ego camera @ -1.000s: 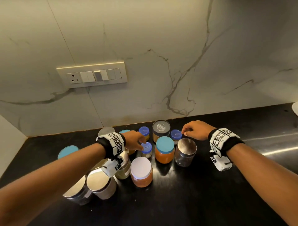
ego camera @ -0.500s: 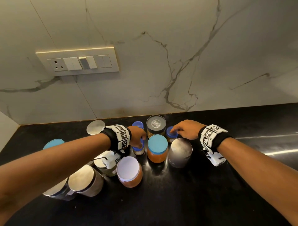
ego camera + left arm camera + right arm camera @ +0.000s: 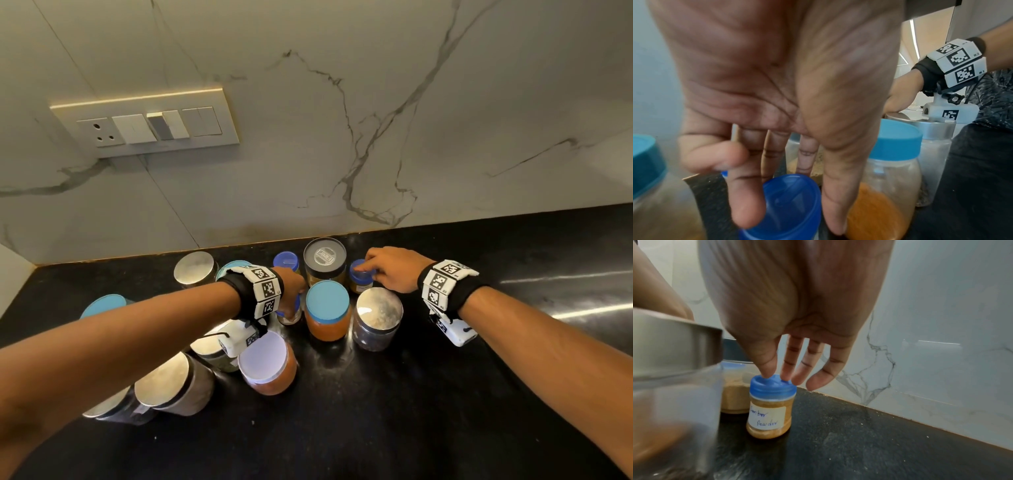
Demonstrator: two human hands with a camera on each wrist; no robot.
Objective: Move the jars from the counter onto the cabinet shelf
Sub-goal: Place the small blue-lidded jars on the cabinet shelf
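Right fingers [image 3: 786, 369] first: they hang straight down, loosely spread, tips just touching the top of a small blue-lidded jar [image 3: 769, 408] labelled "Powder". Nothing is wrapped round it yet; the right hand [image 3: 390, 270] sits directly above, so the jar lies straight below the fingertips, upright, its long axis vertical. That is the relation to watch: a close from above onto the lid looks like the natural grasp.

Over to the left hand [image 3: 777, 97]. Its fingers [image 3: 748, 203] and thumb come down either side of another small blue lid [image 3: 785, 207], narrow and flanking the cap; they seem to be touching it, but whether the grip is firm I cannot tell. This jar also stands upright, right under the palm.

Outward now: between the two hands stand a blue-lidded orange jar [image 3: 328, 311] and a steel-lidded jar [image 3: 378, 318], with a dark-capped jar [image 3: 324, 262] behind them near the back edge of the table [image 3: 445, 411]. The whole cluster crowds the back left part of the table, against the marble wall [image 3: 342, 137] with its switch plate [image 3: 147, 123]. Neighbours are close, so I judge a straight vertical lift safest for both. No shelf is in view; every jar sits on the table.
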